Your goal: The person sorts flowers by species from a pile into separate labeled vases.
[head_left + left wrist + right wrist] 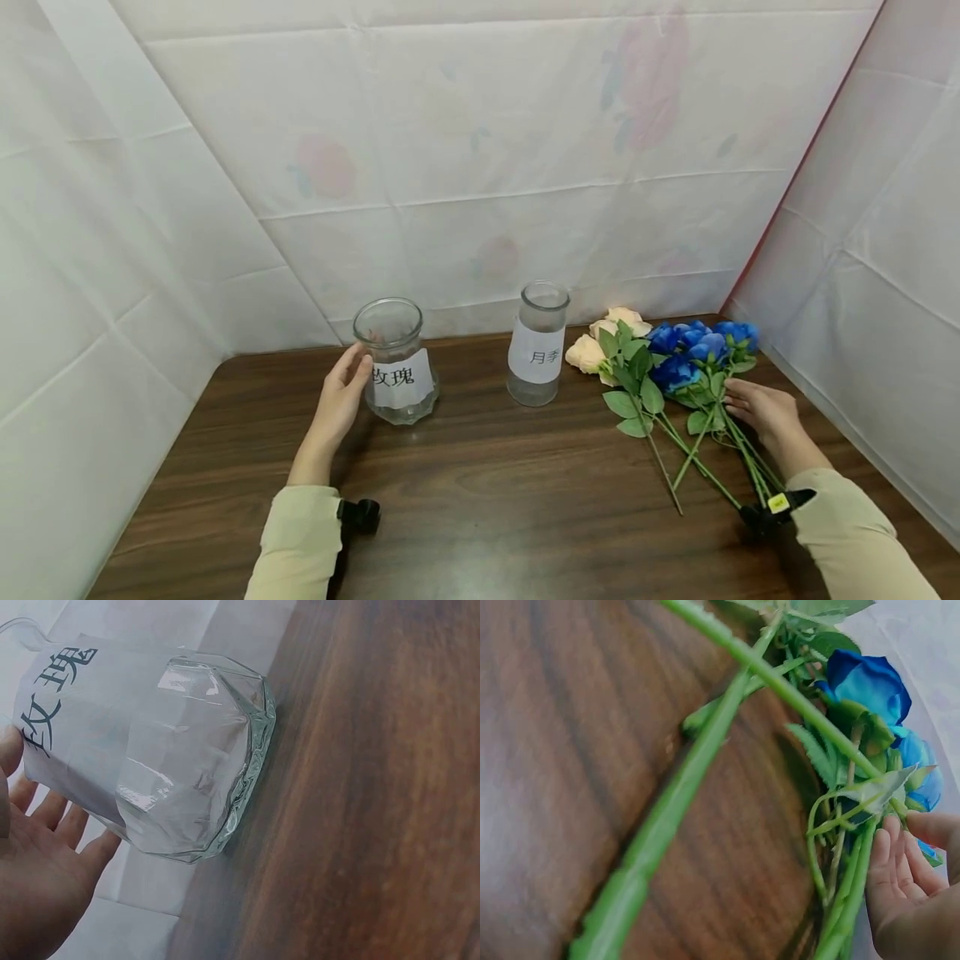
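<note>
The tabletop (465,492) spread before us, beneath and between the two grips. On it the blue flowers (703,346) lay at the fingertips of our right grip (768,412), their heads ahead of it and to its left, their stems (741,446) running back toward us past its fingers. On that relation, we judged, the move turned: the long axis ran roughly far to near, just left of the right grip, clearly the nearer of the two, whose thumb and fingertips pinched in at the stems just below the heads. Farther left of that grip lay the cream flowers (587,354), heads away from us. The wide jar (191,757) stood upright on the right of our left grip (341,392), which held its side, thumb in front, fingers behind, parted about the glass. Between the grips, apart from both, stood the slim jar (542,321). Smallest, a paper label (420,379) faced us on the wide jar
</note>
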The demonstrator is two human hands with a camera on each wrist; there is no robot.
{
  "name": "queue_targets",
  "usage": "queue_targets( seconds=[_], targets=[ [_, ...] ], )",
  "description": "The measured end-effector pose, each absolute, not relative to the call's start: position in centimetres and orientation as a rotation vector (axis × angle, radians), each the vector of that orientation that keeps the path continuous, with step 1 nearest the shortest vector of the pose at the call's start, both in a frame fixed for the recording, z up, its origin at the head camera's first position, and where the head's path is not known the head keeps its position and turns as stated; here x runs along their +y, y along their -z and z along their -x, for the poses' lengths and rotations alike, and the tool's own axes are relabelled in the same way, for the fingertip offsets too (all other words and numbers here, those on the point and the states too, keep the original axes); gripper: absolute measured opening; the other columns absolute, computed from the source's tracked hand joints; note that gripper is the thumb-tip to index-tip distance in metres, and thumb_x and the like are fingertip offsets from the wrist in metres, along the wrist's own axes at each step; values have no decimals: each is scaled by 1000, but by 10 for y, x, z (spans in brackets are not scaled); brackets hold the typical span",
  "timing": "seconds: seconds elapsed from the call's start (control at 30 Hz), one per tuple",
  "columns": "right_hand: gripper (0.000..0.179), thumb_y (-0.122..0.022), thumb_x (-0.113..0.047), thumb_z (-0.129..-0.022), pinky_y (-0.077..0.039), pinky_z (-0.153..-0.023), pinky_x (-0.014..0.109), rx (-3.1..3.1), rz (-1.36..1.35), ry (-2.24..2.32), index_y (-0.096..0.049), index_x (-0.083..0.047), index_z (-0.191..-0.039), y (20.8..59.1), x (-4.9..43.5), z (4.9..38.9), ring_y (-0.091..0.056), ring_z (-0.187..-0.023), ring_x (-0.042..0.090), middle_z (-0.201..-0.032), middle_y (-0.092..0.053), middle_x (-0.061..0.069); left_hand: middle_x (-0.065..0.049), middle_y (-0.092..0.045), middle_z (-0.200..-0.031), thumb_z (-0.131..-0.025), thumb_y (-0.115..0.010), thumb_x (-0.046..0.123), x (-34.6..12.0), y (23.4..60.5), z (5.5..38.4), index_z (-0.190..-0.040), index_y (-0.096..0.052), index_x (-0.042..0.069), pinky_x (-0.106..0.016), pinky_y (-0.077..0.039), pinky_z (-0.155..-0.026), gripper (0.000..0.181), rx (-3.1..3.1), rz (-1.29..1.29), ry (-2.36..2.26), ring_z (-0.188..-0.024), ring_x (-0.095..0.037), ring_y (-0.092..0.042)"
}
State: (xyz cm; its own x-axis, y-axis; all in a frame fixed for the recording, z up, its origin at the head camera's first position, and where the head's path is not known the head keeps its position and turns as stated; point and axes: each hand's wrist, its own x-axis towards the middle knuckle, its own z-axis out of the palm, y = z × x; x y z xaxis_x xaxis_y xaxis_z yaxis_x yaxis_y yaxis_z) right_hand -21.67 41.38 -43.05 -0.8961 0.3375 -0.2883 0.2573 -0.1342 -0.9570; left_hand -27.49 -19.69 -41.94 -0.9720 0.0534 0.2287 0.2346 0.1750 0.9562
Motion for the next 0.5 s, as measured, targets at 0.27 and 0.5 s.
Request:
queue_targets(
  seconds=[0.27,0.5],
  targets=[
    [17,-71,-15,-93,-57,-67,21,-1876,594,-2251,-73,-26,-80,413,416,215,-66,-73,6,-82,-68,-13,-23,-36,-153,-108,-43,24,-197,418,276,-153,-31,-1,-46,-25,-117,53,-2300,298,1914,-141,-31,-33],
    [12,-72,-11,-91,-57,-62,22,-1748,511,-2255,-74,-21,-85,390,416,214,-67,-69,7,-81,-70,-9,-24,-34,-153,-108,-42,24,-199,418,274,-153,-30,-2,-46,-25,-118,53,-2317,289,1918,-142,-32,-31]
  ],
)
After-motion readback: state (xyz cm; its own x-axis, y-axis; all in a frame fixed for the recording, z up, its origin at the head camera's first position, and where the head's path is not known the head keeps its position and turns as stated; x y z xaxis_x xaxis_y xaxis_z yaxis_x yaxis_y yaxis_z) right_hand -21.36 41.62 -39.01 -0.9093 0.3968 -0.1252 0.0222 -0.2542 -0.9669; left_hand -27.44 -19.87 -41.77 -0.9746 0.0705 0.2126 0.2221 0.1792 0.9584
